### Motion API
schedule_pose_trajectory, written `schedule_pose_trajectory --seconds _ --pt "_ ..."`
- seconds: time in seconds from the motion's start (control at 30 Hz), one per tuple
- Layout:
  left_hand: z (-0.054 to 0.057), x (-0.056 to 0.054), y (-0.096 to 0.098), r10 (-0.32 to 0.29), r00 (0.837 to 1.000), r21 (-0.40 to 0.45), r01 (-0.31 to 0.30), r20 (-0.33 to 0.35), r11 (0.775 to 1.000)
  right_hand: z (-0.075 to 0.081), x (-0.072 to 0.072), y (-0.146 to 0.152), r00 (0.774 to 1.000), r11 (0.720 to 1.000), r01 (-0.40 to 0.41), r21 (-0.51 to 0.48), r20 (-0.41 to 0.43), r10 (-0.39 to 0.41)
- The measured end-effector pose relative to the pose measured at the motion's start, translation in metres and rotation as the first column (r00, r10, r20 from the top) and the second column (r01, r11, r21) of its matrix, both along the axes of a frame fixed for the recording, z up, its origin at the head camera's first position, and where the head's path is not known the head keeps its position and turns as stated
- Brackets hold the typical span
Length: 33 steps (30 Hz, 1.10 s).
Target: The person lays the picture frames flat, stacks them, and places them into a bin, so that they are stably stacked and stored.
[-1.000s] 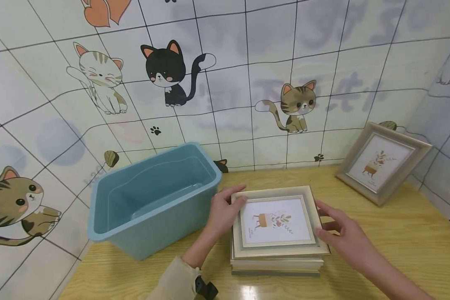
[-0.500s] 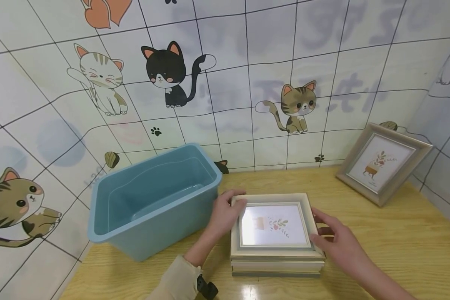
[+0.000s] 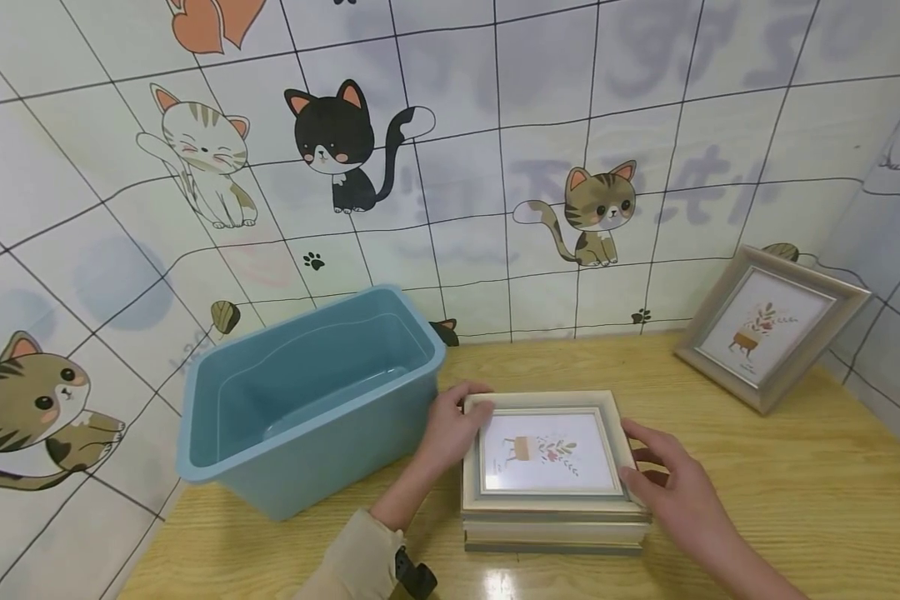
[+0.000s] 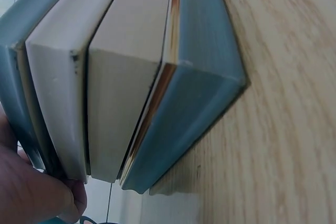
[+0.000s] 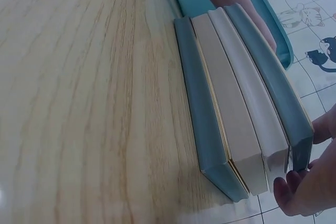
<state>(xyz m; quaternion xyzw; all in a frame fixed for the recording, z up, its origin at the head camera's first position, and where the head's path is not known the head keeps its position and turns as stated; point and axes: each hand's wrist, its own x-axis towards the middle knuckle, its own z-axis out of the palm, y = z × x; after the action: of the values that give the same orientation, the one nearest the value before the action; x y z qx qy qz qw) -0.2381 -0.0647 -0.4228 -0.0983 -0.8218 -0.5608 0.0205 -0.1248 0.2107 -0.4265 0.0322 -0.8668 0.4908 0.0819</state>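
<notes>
A stack of picture frames lies flat on the wooden table, pale cream and grey-blue along its sides. On top is a cream picture frame with a potted-plant print, lined up with those below. My left hand grips its left edge near the back corner, thumb on the rim. At its right edge my right hand holds on with thumb and fingers. The left wrist view shows my left fingers curled at the upper frames. In the right wrist view my right fingers touch the upper frames' corner.
To the left stands a blue plastic bin, with no contents visible inside. A silver-beige picture frame leans at the back right by the wall. A cat-patterned wall covering borders the wooden table.
The top picture frame, askew and tilted a second ago, has come down flat and in line with the stack. My right hand moved slightly left with it; my left hand barely shifted.
</notes>
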Motion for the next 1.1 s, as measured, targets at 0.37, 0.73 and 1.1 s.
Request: schedule_pose_trajectory --seconds 0.37,0.73,1.1 --pt "-0.004 0.000 0.001 0.019 1.000 0.022 -0.019 -0.007 1.000 0.000 0.002 -0.002 0.999 1.000 0.008 0.016 0.042 -0.009" --pt "-0.003 0.000 0.002 0.024 1.000 0.006 -0.024 0.009 1.000 0.003 0.004 -0.001 0.995 1.000 0.003 -0.019 0.100 -0.001" --pt "-0.006 -0.003 0.000 0.020 1.000 0.022 -0.020 0.005 1.000 0.000 -0.006 0.014 0.997 0.997 -0.035 -0.065 -0.073 0.030"
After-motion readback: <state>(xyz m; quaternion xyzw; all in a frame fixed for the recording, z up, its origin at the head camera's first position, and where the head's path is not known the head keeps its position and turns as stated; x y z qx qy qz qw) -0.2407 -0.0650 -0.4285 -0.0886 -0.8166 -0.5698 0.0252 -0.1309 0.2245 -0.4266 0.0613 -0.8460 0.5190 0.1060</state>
